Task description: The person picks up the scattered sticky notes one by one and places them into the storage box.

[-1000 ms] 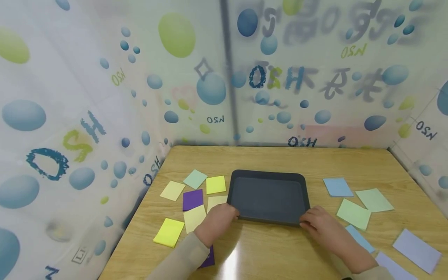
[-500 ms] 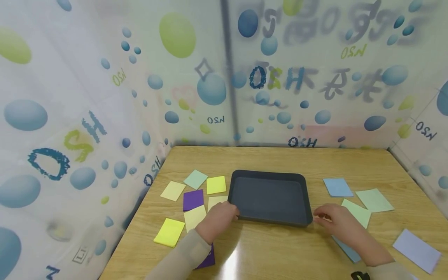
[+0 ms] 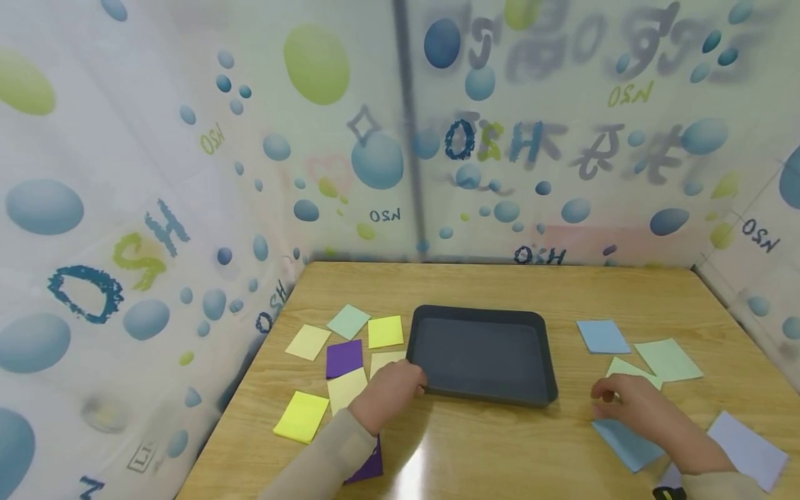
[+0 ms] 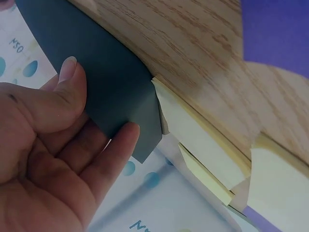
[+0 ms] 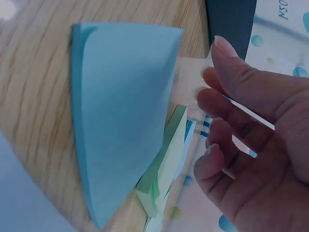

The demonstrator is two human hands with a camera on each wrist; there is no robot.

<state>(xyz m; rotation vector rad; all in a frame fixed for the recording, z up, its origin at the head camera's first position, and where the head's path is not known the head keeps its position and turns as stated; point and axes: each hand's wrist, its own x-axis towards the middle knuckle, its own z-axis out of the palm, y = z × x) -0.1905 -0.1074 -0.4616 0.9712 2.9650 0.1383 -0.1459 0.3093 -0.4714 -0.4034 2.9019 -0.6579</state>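
A dark rectangular baking tray [image 3: 481, 357] lies on the wooden table in the head view. My left hand [image 3: 389, 396] pinches its near left corner; in the left wrist view the thumb [image 4: 72, 92] lies over the rim and other fingers touch the outer wall. To the right of the tray, my right hand [image 3: 634, 406] hovers with loosely bent fingers and nothing between them. Beneath it lies a blue sticky note pad [image 3: 628, 444], large in the right wrist view. The right hand partly covers a light green pad [image 3: 631, 369].
Left of the tray lie several sticky note pads, among them a bright yellow pad [image 3: 301, 415] and a purple pad [image 3: 344, 358]. Another blue pad [image 3: 603, 337], a pale green pad [image 3: 669, 360] and a lilac pad [image 3: 746, 448] lie on the right. Patterned curtains [image 3: 537, 173] enclose the table.
My right hand has let go of the tray's near right corner and moved right, over the blue pad. My left hand has stayed at the near left corner.
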